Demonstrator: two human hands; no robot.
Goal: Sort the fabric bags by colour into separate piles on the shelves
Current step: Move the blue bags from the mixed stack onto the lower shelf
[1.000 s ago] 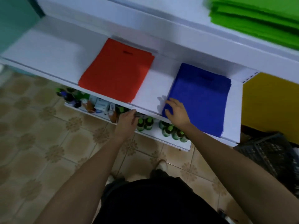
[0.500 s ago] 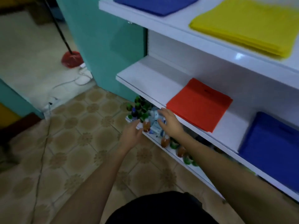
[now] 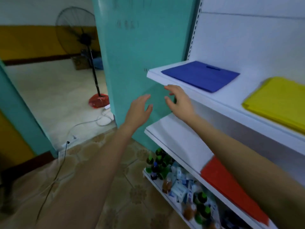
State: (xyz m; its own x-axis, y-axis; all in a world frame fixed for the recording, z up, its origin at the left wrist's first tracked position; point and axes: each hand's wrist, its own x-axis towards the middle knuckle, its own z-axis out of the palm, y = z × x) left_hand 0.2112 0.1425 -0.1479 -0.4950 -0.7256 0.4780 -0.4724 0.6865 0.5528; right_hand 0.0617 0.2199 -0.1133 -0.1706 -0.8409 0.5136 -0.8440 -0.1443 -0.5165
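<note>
A pile of blue fabric bags point(image 3: 200, 75) lies at the left end of the upper white shelf point(image 3: 194, 95), with a pile of yellow bags point(image 3: 279, 100) to its right. On the shelf below lies a pile of red bags point(image 3: 231, 187), partly hidden by my right forearm. My right hand point(image 3: 179, 100) hovers just below the front edge of the upper shelf, fingers spread, holding nothing. My left hand point(image 3: 139, 111) is raised beside it to the left, in front of the teal wall, fingers relaxed and empty.
The bottom shelf point(image 3: 166, 184) carries several small bottles and packets. A teal wall point(image 3: 142, 47) stands left of the shelving. Beyond it a standing fan point(image 3: 85, 40) with a red base and white cables point(image 3: 99, 119) lie on the floor.
Both hands have risen from the bottom shelf level to the upper shelf's front edge. The view has swung up and left, so the lower blue pile is out of sight.
</note>
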